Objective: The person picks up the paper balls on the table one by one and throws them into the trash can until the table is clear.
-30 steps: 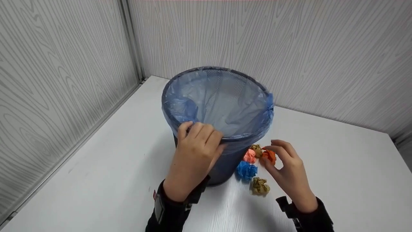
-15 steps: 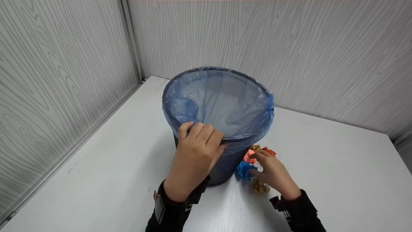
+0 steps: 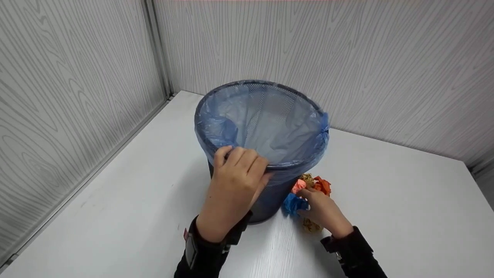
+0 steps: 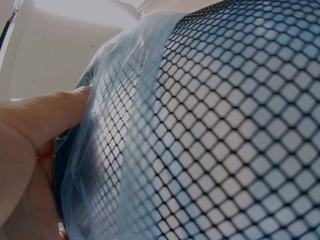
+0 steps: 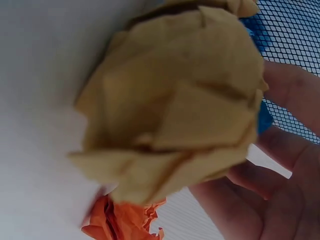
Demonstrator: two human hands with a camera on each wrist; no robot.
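My left hand grips the near rim of a black mesh waste bin lined with a thin blue plastic bag. In the left wrist view the thumb lies along the bag's folded edge. At the bin's right side, my right hand has its thumb and fingers around a crumpled blue paper ball on the table. A tan paper ball fills the right wrist view in front of the fingers and hides most of the blue one.
Beyond the right hand lie a pink paper ball, another tan ball and an orange-red ball, close against the bin. White wood-grain panels stand behind and left of the white table.
The right hand has moved left and down from the orange-red ball to the blue one, its thumb and fingers closing around it. The left hand has stayed on the rim.
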